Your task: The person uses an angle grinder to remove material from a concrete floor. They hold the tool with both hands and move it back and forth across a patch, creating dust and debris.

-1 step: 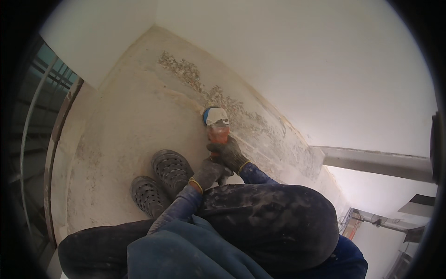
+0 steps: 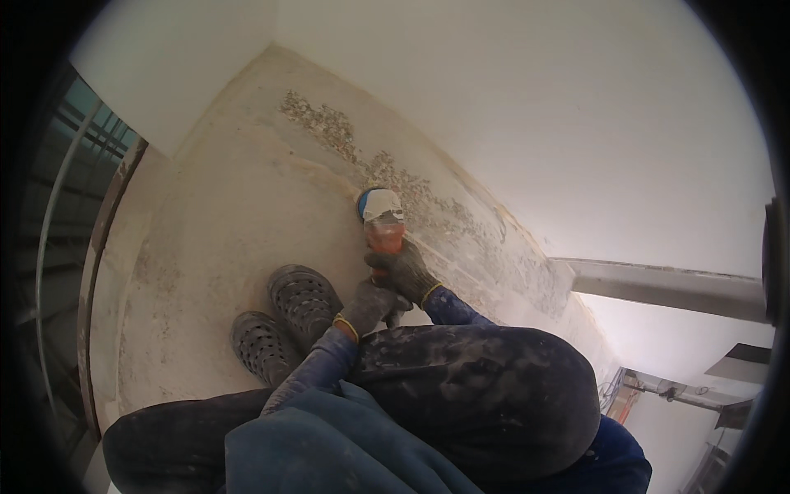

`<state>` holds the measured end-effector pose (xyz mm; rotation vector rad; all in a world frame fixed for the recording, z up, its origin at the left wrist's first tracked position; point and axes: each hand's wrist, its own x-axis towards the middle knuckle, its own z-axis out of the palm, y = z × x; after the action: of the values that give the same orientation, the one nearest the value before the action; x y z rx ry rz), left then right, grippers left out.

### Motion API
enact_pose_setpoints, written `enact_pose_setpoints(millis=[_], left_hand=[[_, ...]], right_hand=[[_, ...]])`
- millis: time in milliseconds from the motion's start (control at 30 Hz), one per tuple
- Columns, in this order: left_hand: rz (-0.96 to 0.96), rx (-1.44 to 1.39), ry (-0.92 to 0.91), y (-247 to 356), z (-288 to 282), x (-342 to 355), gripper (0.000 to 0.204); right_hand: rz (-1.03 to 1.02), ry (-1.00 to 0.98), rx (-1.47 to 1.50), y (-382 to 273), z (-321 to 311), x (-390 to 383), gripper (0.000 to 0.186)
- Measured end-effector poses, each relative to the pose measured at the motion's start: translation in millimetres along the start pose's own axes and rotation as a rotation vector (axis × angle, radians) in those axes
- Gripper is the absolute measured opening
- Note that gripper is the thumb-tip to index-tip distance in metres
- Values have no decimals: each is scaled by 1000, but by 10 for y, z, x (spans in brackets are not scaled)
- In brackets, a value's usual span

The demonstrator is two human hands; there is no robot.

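A power grinder (image 2: 383, 235) with an orange body, pale guard and blue rim rests on the dusty, pale floor (image 2: 206, 214), beside a rough, speckled patch (image 2: 395, 173). My gloved right hand (image 2: 399, 265) is closed around its orange body. Just below, my gloved left hand (image 2: 369, 305) is closed on the tool's rear end, partly hidden under my fingers. My grey perforated clogs (image 2: 300, 300) are to the left of my hands, and my dusty dark-clad knee (image 2: 485, 379) is below them.
White walls (image 2: 535, 99) border the floor at the top and upper left. At the left are a dark edge strip (image 2: 104, 247) and metal railings (image 2: 55, 214). A grey beam-like ledge (image 2: 666, 280) juts out at the right, with indistinct fittings (image 2: 666, 391) farther down.
The grinder and my right hand have shifted very slightly left. Everything else looks the same.
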<state>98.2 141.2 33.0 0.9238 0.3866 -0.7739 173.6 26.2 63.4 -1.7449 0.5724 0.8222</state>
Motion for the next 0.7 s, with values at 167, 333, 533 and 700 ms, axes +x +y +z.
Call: enact_pose_setpoints(millis=[167, 333, 533, 700], left_hand=[[8, -42, -1, 33, -20, 45, 24], [-34, 15, -12, 38, -26, 46, 24], [-3, 38, 19, 25, -38, 85, 27], [-104, 174, -19, 65, -19, 103, 25]], right_hand=[[-15, -24, -30, -133, 33, 74, 45], [21, -35, 44, -98, -20, 52, 47], [-30, -80, -12, 62, -72, 200, 42], [-249, -129, -214, 179, -125, 263, 45]])
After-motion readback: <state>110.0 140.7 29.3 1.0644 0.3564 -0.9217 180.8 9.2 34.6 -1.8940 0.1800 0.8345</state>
